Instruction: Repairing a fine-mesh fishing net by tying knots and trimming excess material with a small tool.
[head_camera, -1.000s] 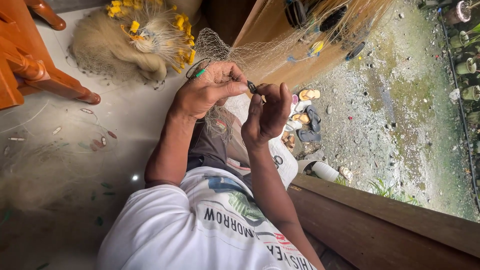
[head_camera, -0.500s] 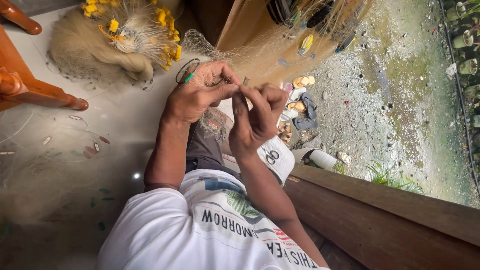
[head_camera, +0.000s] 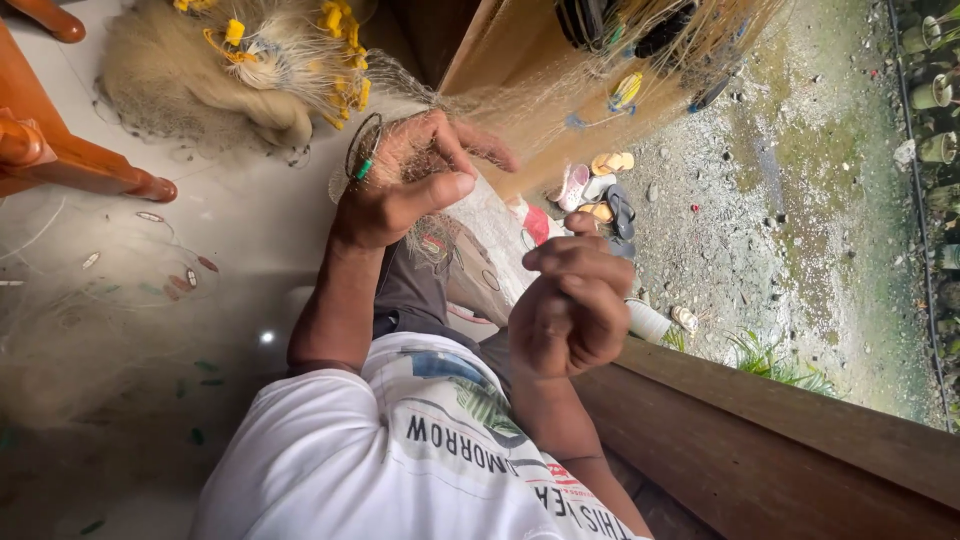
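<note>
Since the earlier frame, hands have parted: right hand (head_camera: 570, 315) drawn back to 5 o'clock, fist closed, apparently tensioning twine too fine to see. Left hand (head_camera: 400, 185) pinches net (head_camera: 480, 225) at centre. Step: likely tightening a knot; next needs steady tension. Net heap (head_camera: 200, 70) at 11 o'clock.

The left hand (head_camera: 400, 190) sits upper centre of the frame, fingers curled and thumb pressed across them, forearm running down. The right hand (head_camera: 570, 310) is mid-frame, closed into a loose fist, fingertips pinched together.
</note>
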